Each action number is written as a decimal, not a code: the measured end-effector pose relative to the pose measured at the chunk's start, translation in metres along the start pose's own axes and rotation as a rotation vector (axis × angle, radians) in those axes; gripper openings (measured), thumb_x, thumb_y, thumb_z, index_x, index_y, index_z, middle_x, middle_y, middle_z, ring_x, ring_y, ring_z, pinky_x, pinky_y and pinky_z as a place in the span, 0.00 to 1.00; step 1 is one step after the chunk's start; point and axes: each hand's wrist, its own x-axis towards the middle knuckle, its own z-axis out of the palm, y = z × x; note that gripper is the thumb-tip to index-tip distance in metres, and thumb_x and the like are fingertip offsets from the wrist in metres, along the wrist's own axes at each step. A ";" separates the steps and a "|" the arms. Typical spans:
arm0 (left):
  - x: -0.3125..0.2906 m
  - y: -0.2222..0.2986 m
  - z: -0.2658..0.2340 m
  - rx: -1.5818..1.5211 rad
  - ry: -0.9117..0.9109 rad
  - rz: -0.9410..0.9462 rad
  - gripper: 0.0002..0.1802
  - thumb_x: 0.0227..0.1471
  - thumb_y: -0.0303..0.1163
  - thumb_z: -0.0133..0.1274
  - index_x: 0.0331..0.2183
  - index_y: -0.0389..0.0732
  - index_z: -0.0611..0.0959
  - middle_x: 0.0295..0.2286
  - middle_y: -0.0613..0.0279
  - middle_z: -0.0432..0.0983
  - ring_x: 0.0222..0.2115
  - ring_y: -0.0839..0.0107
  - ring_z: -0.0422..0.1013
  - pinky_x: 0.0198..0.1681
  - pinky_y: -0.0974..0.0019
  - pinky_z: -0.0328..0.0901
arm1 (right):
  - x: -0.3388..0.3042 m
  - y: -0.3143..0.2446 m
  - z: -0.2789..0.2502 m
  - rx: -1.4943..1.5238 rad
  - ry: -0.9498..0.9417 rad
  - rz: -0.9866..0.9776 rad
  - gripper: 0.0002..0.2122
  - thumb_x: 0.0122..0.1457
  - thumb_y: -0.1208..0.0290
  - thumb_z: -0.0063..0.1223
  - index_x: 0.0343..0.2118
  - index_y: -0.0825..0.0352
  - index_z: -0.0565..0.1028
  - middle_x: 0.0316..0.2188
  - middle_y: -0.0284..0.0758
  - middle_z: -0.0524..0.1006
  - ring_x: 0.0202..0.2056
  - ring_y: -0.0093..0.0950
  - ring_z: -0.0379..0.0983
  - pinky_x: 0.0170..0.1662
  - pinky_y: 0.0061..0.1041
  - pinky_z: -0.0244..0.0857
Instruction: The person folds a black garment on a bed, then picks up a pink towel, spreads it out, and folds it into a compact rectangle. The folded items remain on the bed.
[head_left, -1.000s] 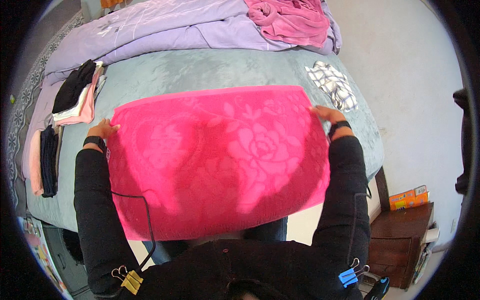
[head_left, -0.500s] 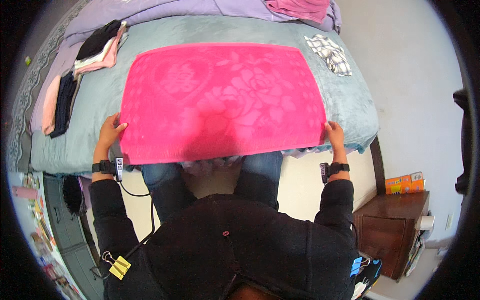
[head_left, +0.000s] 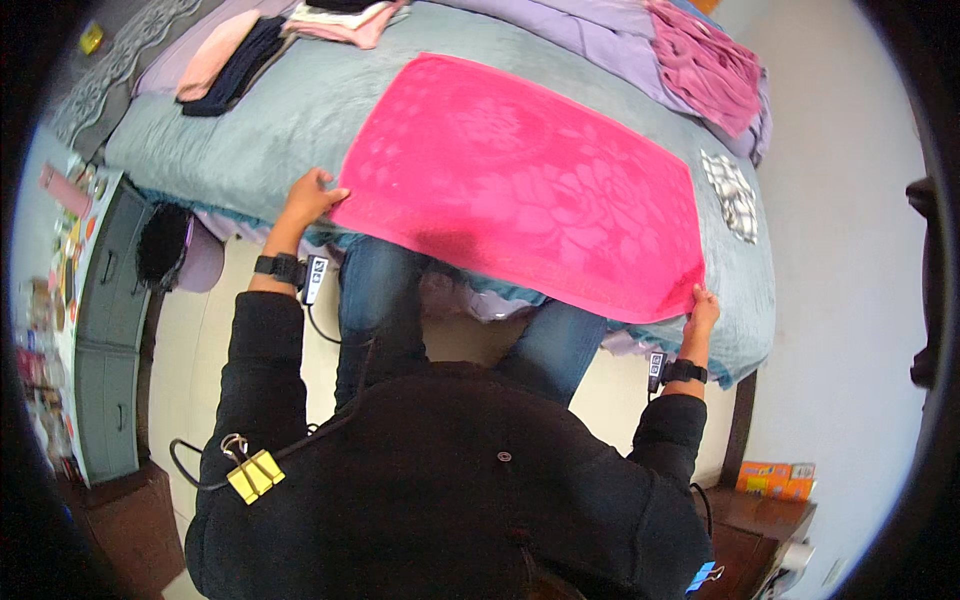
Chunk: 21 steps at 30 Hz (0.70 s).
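A bright pink towel [head_left: 530, 190] with a paler flower pattern lies spread out on the grey-green bed cover [head_left: 275, 135]. My left hand [head_left: 316, 197] grips its near left corner between thumb and fingers. At the near right corner, my right hand [head_left: 703, 306] pinches the cloth. The towel's near edge runs along the bed's front edge, just above my knees. Each wrist wears a black strap with a small device.
Folded clothes [head_left: 235, 65] lie at the bed's far left, and a checked cloth [head_left: 732, 197] at its right. A rumpled pink-purple cloth [head_left: 705, 65] is at the back. Left stand a grey drawer cabinet [head_left: 105, 330] and a bin [head_left: 200, 255]; lower right, a brown cabinet [head_left: 760, 515].
My view has turned, so the bed and towel now slant down to the right. Both hands stay on the towel's near corners, and it remains spread out.
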 end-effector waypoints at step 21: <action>-0.021 0.038 -0.014 -0.998 -0.325 -0.231 0.30 0.55 0.53 0.45 0.43 0.32 0.72 0.31 0.52 0.76 0.30 0.67 0.75 0.35 0.69 0.71 | -0.321 -0.079 0.465 -0.387 -1.313 -0.662 0.22 0.46 0.77 0.61 0.47 0.68 0.69 0.37 0.38 0.75 0.36 0.27 0.72 0.41 0.24 0.67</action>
